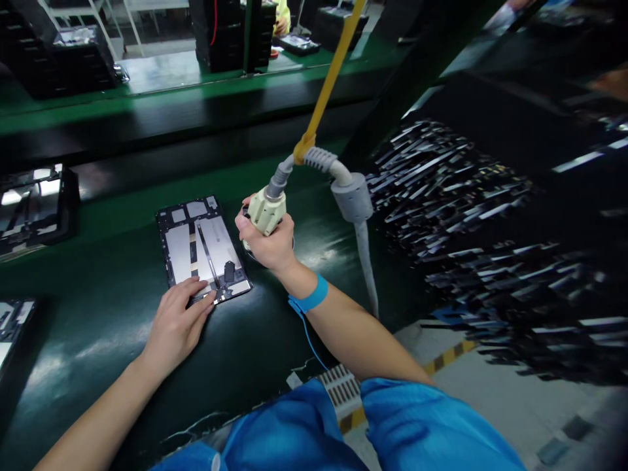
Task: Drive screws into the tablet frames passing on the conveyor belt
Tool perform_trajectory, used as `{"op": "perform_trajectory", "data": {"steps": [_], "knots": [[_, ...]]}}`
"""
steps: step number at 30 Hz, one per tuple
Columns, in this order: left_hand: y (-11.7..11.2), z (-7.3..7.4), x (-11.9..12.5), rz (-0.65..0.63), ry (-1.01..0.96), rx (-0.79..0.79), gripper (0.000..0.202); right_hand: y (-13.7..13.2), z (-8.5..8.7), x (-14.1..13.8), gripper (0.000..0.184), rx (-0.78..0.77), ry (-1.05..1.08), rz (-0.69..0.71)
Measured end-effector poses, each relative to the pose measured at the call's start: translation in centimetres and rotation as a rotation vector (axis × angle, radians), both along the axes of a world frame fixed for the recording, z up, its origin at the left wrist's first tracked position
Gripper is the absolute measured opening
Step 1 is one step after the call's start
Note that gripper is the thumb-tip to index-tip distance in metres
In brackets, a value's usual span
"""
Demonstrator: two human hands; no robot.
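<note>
An opened tablet chassis (202, 247) lies flat on the dark green conveyor belt (98, 301), its inner boards and metal shields facing up. My left hand (175, 324) rests flat on its near edge, fingers stretched out. My right hand (267, 242) is wrapped round a cream-coloured electric screwdriver (265, 210), held just right of the chassis. A grey ribbed cable (343, 190) runs from the tool's top, and a yellow strap (330, 78) hangs it from above. A blue wrist strap (310, 297) with a thin cord circles my right wrist.
Another opened chassis (34, 209) lies at the belt's far left, and a third (12, 327) at the near left edge. Black stacked trays (230, 33) stand on the green bench behind. A dark rack of many thin parts (490, 248) fills the right side.
</note>
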State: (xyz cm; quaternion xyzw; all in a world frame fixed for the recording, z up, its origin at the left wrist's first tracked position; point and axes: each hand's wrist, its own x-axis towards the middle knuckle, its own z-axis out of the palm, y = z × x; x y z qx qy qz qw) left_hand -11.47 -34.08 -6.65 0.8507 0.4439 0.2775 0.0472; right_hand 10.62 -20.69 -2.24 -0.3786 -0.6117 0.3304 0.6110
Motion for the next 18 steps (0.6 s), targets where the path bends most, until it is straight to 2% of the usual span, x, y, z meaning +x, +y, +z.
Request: {"op": "perform_trajectory", "data": {"steps": [6,12,15,18], "knots": [[0.1,0.0,0.3,0.011,-0.048,-0.011,0.032,0.1,0.0,0.0,0.031,-0.034,0.032,-0.008],[0.1,-0.1,0.3,0.005,-0.040,-0.003,0.033,-1.7,2.9,-0.2,0.032,-0.052,0.236,-0.011],[0.1,0.0,0.3,0.005,-0.051,-0.004,0.032,-3.9,3.8,-0.8,0.028,-0.035,0.283,0.072],[0.1,0.1,0.3,0.006,-0.053,-0.042,0.033,-6.1,3.7,-1.8,0.028,-0.074,0.263,0.203]]}}
